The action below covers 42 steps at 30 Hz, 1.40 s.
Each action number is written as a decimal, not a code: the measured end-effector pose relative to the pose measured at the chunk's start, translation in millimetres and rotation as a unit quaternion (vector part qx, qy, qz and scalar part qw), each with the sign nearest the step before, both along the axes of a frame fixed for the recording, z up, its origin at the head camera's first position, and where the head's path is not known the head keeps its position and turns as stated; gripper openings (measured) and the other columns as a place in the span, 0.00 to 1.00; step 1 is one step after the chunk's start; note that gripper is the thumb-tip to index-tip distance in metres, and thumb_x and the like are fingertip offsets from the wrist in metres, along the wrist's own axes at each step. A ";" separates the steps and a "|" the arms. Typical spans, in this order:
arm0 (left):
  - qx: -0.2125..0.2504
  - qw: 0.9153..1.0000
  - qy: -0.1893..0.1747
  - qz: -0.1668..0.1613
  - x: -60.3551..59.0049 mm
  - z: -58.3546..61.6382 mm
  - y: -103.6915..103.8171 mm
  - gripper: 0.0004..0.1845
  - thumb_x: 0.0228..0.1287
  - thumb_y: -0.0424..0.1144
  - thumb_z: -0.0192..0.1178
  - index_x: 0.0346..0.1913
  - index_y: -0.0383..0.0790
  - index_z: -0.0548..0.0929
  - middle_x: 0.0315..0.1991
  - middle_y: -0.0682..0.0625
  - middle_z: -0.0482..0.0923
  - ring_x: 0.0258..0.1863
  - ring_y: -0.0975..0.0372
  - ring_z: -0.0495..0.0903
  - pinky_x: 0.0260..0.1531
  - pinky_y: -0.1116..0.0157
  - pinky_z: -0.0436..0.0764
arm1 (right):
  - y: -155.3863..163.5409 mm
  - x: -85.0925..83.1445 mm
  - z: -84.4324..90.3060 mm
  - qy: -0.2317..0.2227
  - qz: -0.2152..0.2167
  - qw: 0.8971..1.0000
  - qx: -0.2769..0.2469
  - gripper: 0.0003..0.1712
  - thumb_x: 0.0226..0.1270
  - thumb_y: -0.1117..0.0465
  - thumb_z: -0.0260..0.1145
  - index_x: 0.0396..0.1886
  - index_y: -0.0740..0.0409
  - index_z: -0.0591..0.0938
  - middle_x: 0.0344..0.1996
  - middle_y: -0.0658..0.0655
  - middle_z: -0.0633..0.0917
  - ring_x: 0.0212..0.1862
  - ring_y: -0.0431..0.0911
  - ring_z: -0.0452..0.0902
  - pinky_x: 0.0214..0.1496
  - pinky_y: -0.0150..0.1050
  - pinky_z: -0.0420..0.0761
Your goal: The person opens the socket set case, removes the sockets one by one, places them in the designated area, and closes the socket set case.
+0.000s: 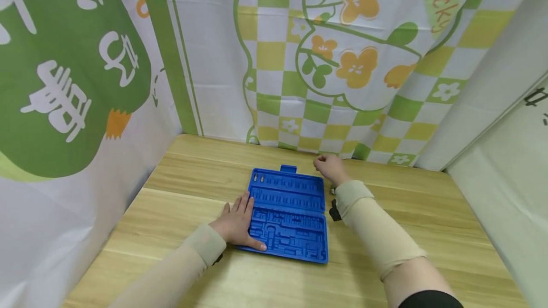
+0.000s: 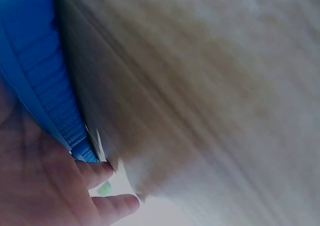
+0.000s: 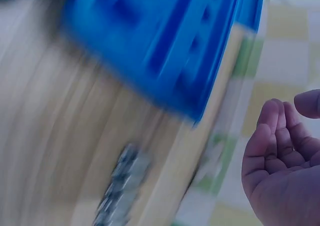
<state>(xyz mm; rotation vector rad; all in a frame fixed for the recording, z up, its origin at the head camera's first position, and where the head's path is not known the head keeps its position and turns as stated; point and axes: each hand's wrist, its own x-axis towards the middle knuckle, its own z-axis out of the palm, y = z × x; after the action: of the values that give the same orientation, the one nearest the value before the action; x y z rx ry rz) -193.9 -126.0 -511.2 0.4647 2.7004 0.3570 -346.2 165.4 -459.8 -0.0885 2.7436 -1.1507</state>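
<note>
A blue plastic tool case [image 1: 286,211] lies unfolded on the table, with molded slots in both halves. Two small metal pieces [image 1: 259,178] sit in the upper left slots of its far half. My left hand [image 1: 236,222] rests on the case's left edge, fingers spread and thumb over the near half. Beyond the far right corner, my right hand [image 1: 331,167] is raised with loosely bent fingers. The right wrist view shows a gap between thumb and fingertips, and no held thing is visible there. A blurred row of shiny metal pieces [image 3: 122,186] lies on the table near the case.
The wooden table [image 1: 180,203] meets a patterned curtain [image 1: 299,127] at the back. White cloth [image 1: 141,108] hangs at the left, and a pale panel [image 1: 501,156] stands at the right. The case's blue latch tab [image 1: 288,169] sticks out toward the curtain.
</note>
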 end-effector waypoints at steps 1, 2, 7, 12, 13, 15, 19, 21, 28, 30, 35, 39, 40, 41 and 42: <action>0.000 1.000 0.001 0.000 0.3 0.0 -0.1 0.76 0.46 0.79 0.68 0.82 0.30 0.45 0.83 0.34 0.35 0.80 0.40 0.43 0.74 0.36 0.50 | -9.0 -0.8 0.8 0.002 0.005 1.000 0.002 0.20 0.76 0.60 0.55 0.56 0.69 0.83 0.47 0.66 0.86 0.47 0.56 0.80 0.43 0.45 0.77; -0.002 1.000 0.002 0.001 0.5 0.1 0.1 0.76 0.46 0.79 0.68 0.83 0.30 0.45 0.83 0.34 0.35 0.81 0.41 0.43 0.74 0.36 0.50 | -17.6 -1.3 1.3 0.004 0.010 1.000 0.005 0.19 0.75 0.60 0.56 0.54 0.69 0.84 0.45 0.64 0.86 0.46 0.55 0.81 0.42 0.44 0.77; -0.012 1.000 0.008 0.001 0.1 0.7 0.7 0.76 0.46 0.80 0.67 0.83 0.31 0.46 0.83 0.34 0.36 0.81 0.41 0.44 0.74 0.37 0.51 | -52.2 -4.5 -1.4 0.019 0.033 0.999 0.001 0.16 0.73 0.61 0.58 0.46 0.67 0.86 0.37 0.58 0.86 0.38 0.50 0.78 0.40 0.41 0.76; -0.013 1.000 0.011 -0.001 -0.6 0.5 1.5 0.76 0.45 0.80 0.67 0.82 0.30 0.46 0.83 0.34 0.37 0.80 0.41 0.45 0.73 0.37 0.52 | -75.4 -2.4 -6.5 0.016 0.049 0.999 -0.004 0.14 0.72 0.61 0.60 0.44 0.66 0.87 0.33 0.55 0.84 0.35 0.48 0.73 0.40 0.41 0.75; -0.013 1.000 0.013 -0.002 -0.5 0.4 1.6 0.76 0.45 0.80 0.67 0.82 0.30 0.46 0.83 0.34 0.37 0.80 0.41 0.45 0.73 0.37 0.53 | -79.1 -1.6 -7.5 0.014 0.050 0.999 -0.001 0.14 0.72 0.61 0.60 0.44 0.66 0.87 0.33 0.55 0.84 0.35 0.47 0.73 0.40 0.42 0.74; -0.015 1.000 0.013 -0.003 -0.4 -0.5 1.6 0.76 0.45 0.81 0.67 0.82 0.30 0.46 0.83 0.34 0.38 0.80 0.41 0.45 0.73 0.37 0.53 | -86.1 0.0 -9.7 0.006 0.052 0.999 0.003 0.14 0.73 0.61 0.61 0.45 0.66 0.87 0.34 0.55 0.83 0.34 0.47 0.72 0.40 0.42 0.74; -0.019 1.000 0.015 -0.004 -1.0 -1.2 1.8 0.76 0.45 0.81 0.67 0.82 0.31 0.46 0.83 0.35 0.38 0.80 0.41 0.45 0.73 0.37 0.54 | -99.8 1.6 -13.2 0.004 0.052 0.999 0.011 0.14 0.73 0.61 0.62 0.47 0.66 0.88 0.36 0.57 0.86 0.34 0.47 0.74 0.41 0.43 0.76; -0.020 1.000 0.015 -0.004 -1.7 -0.5 2.5 0.76 0.45 0.80 0.67 0.83 0.31 0.46 0.83 0.35 0.38 0.80 0.41 0.45 0.73 0.37 0.53 | -106.4 1.9 -15.5 0.002 0.047 0.999 0.017 0.14 0.72 0.61 0.63 0.48 0.65 0.88 0.37 0.56 0.87 0.36 0.47 0.76 0.42 0.43 0.78; -0.016 1.000 0.014 -0.006 -2.0 6.9 5.7 0.75 0.46 0.79 0.69 0.82 0.30 0.48 0.83 0.35 0.39 0.80 0.41 0.46 0.73 0.37 0.54 | -124.4 0.9 -27.3 -0.026 0.033 0.999 0.015 0.10 0.71 0.61 0.64 0.39 0.64 0.88 0.24 0.52 0.82 0.29 0.45 0.73 0.34 0.39 0.74; -0.017 1.000 0.015 -0.006 -1.8 7.5 6.0 0.75 0.46 0.79 0.69 0.82 0.30 0.48 0.83 0.35 0.39 0.80 0.42 0.46 0.73 0.38 0.54 | -127.9 0.5 -30.1 -0.035 0.030 0.999 0.011 0.08 0.70 0.62 0.65 0.34 0.62 0.86 0.21 0.50 0.78 0.26 0.44 0.70 0.31 0.38 0.71; -0.017 1.000 0.016 -0.005 -1.8 2.7 4.1 0.75 0.45 0.79 0.69 0.82 0.30 0.48 0.83 0.35 0.39 0.80 0.42 0.46 0.73 0.38 0.55 | -137.7 2.3 -36.2 -0.022 0.031 0.997 0.063 0.16 0.66 0.60 0.69 0.18 0.55 0.79 0.15 0.48 0.72 0.22 0.43 0.66 0.26 0.36 0.67; -0.018 1.000 0.020 -0.003 -1.2 0.1 1.9 0.75 0.45 0.79 0.69 0.82 0.30 0.48 0.83 0.35 0.40 0.80 0.41 0.46 0.73 0.38 0.55 | -147.9 4.4 -37.5 -0.020 0.032 0.995 0.094 0.23 0.67 0.58 0.70 0.13 0.52 0.72 0.13 0.47 0.69 0.20 0.43 0.64 0.25 0.37 0.66; -0.020 1.000 0.020 -0.002 -0.9 -0.4 1.3 0.75 0.45 0.79 0.69 0.82 0.30 0.48 0.83 0.35 0.40 0.80 0.41 0.46 0.73 0.38 0.55 | -150.1 5.1 -37.5 -0.022 0.032 0.995 0.094 0.24 0.68 0.58 0.70 0.13 0.51 0.72 0.12 0.47 0.69 0.20 0.42 0.64 0.26 0.37 0.66; -0.020 1.000 0.021 -0.001 -0.7 -0.9 0.9 0.75 0.45 0.79 0.69 0.82 0.30 0.48 0.83 0.35 0.40 0.80 0.41 0.46 0.73 0.38 0.55 | -151.9 5.9 -37.8 -0.023 0.032 0.995 0.093 0.23 0.68 0.58 0.70 0.14 0.52 0.73 0.13 0.47 0.70 0.20 0.42 0.65 0.26 0.37 0.66; -0.020 1.000 0.021 0.000 -0.3 -1.6 0.3 0.75 0.45 0.79 0.69 0.82 0.30 0.48 0.83 0.35 0.40 0.80 0.41 0.46 0.73 0.38 0.55 | -153.4 6.5 -38.4 -0.024 0.033 0.995 0.090 0.22 0.69 0.59 0.70 0.15 0.52 0.73 0.13 0.48 0.70 0.20 0.43 0.65 0.26 0.37 0.66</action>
<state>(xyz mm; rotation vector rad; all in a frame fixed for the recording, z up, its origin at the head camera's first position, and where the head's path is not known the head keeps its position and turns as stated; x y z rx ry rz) -194.2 -125.6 -512.8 0.4660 2.7430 0.2952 -339.7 11.9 -498.1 -0.1243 2.7645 -0.8721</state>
